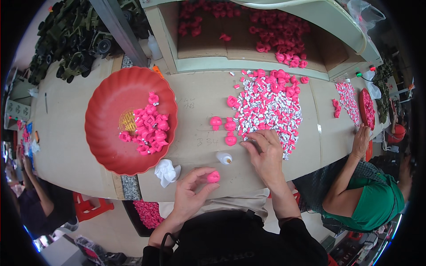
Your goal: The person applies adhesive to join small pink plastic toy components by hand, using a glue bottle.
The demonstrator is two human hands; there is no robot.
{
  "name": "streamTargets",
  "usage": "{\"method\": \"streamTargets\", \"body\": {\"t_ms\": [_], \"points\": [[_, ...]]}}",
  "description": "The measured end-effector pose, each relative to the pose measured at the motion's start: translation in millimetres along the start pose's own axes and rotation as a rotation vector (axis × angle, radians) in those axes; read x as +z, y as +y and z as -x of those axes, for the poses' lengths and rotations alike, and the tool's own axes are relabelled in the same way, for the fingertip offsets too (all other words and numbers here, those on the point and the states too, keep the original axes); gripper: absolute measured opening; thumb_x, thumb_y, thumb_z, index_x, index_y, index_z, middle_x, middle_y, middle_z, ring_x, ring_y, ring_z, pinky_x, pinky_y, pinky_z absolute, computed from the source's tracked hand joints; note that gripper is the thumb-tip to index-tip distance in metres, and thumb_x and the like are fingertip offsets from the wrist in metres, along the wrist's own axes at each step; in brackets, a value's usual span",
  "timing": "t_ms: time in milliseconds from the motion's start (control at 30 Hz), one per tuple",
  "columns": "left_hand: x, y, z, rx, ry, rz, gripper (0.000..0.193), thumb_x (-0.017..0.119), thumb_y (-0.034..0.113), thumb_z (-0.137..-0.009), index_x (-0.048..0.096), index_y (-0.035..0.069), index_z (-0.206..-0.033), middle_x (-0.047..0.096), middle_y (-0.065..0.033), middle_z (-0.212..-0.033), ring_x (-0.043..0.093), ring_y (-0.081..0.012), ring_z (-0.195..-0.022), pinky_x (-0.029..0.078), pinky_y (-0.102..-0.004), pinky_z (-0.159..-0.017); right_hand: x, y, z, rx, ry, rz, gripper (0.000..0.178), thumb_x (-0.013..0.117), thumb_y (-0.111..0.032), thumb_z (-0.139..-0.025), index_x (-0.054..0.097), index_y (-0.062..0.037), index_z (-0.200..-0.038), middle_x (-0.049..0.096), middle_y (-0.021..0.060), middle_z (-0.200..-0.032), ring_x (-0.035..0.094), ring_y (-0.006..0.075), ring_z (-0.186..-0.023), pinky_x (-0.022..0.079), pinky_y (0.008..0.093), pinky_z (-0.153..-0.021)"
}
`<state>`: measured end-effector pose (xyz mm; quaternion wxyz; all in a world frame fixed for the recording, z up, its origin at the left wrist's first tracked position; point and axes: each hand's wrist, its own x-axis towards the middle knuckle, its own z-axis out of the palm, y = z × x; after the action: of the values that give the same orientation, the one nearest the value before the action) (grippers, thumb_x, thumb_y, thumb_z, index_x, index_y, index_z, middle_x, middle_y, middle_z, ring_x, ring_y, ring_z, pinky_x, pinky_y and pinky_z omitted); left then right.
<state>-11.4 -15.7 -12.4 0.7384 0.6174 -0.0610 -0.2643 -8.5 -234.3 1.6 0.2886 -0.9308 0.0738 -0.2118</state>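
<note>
While left hand (pixel 190 195) pinches pink piece (pixel 213 177), right hand (pixel 265 153) rests palm-down on pile (pixel 268 106).

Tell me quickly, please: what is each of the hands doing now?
Left hand: closed on a small pink piece, pinched in its fingertips.
Right hand: open, fingers spread on the pile of pink and white pieces, holding nothing visible.
</note>
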Motion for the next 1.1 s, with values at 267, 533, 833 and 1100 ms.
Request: {"method": "streamTargets", "body": {"t_ms": [267,533,833,1100], "points": [[3,2,-1,-0.033,-0.039,0.069,0.032,0.067,-0.005,-0.081,0.057,-0.001,-0.111,0.063,-0.0076,-0.105,0.062,-0.0134,-0.096,0.049,-0.0271,-0.088,-7,6,4,-0.071,-0.082,0.021,0.023,0.075,-0.003,-0.066,0.069,-0.0004,-0.088,0.060,0.0090,-0.080,0.057,0.0240,-0.076,0.047,0.0332,-0.064],[5,-3,-2,0.006,-0.070,0.078,0.031,0.065,-0.006,-0.082,0.057,-0.001,-0.112,0.060,-0.0079,-0.107,0.061,-0.0141,-0.099,0.049,-0.0277,-0.088,-16,13,-11,-0.107,-0.213,0.007,0.021,0.074,0.000,-0.066,0.070,-0.0032,-0.086,0.058,0.0064,-0.080,0.054,0.0221,-0.077,0.045,0.0332,-0.067],[7,-3,-1,-0.025,-0.038,0.087,0.030,0.067,-0.005,-0.081,0.058,-0.003,-0.110,0.060,-0.0096,-0.110,0.061,-0.0151,-0.098,0.049,-0.0282,-0.089,-13,14,-17,-0.202,-0.204,-0.070,0.017,0.072,-0.001,-0.068,0.070,-0.0048,-0.084,0.059,0.0049,-0.077,0.053,0.0226,-0.074,0.044,0.0331,-0.064],[15,-5,-4,0.199,0.097,-0.149,0.029,0.073,-0.003,-0.074,0.065,0.004,-0.101,0.061,-0.0111,-0.104,0.060,-0.0179,-0.099,0.051,-0.0287,-0.084,-22,-16,29,0.325,-0.489,-0.858,0.012,0.073,-0.003,-0.076,0.071,-0.0046,-0.088,0.064,0.0009,-0.078,0.047,0.0062,-0.065,0.038,0.0214,-0.057]]}}
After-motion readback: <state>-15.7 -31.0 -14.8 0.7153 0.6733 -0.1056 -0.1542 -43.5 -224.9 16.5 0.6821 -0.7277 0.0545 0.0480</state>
